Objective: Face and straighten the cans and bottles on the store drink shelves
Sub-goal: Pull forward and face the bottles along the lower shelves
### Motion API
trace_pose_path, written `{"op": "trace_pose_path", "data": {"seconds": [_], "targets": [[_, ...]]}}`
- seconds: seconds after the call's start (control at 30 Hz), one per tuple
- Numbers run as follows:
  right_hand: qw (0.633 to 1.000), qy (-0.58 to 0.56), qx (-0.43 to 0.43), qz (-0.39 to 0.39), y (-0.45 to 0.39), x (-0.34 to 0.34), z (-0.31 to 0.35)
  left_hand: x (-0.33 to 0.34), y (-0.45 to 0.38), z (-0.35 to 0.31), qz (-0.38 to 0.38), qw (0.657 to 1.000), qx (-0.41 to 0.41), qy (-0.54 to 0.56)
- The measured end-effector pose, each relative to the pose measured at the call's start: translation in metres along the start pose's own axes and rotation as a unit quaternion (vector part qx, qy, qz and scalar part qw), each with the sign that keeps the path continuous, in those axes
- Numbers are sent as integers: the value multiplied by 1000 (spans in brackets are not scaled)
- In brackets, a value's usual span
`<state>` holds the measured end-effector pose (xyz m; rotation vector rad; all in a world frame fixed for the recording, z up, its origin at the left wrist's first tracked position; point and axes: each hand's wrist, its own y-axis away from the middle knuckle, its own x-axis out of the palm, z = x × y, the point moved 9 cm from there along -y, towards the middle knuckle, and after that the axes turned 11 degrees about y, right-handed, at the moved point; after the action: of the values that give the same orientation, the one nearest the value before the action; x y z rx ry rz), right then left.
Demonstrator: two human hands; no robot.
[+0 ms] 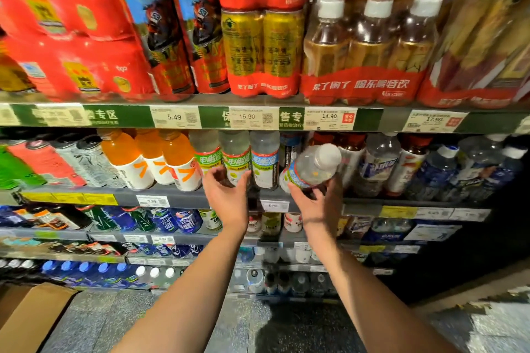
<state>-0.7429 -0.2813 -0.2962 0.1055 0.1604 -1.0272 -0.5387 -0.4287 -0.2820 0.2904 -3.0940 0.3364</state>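
My right hand (318,199) grips a clear bottle with a white cap and a blue-and-red label (311,167), tilted so its cap leans toward me, in front of the second shelf. My left hand (226,195) is open with fingers spread, just in front of a green-labelled clear bottle (236,160) that stands upright in the row. Beside it stand another green-labelled bottle (207,156) and a blue-labelled one (265,163). Orange drink bottles (172,159) stand to the left.
Above, the top shelf (177,100) holds red multipacks, tall cans (160,37) and shrink-wrapped amber bottles (370,51). Price tags line each shelf edge. Dark and blue bottles (436,172) fill the right. Lower shelves hold more drinks. A cardboard box (25,315) sits on the floor at left.
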Motion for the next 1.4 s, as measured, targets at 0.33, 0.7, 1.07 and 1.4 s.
{"op": "trace_pose_path", "data": {"seconds": [0.33,0.7,1.07,1.4], "targets": [[968,205,-109,-99,4,20,26,-2,-16,0,97,995,10,-32],[950,253,-97,-152,8,28,39,4,-28,30,148,985,-38,76],[959,218,-116,-137,11,16,33,29,23,9,208,958,-54,190],[952,192,-96,-219,0,-95,10,88,110,-3,307,924,-121,193]]}}
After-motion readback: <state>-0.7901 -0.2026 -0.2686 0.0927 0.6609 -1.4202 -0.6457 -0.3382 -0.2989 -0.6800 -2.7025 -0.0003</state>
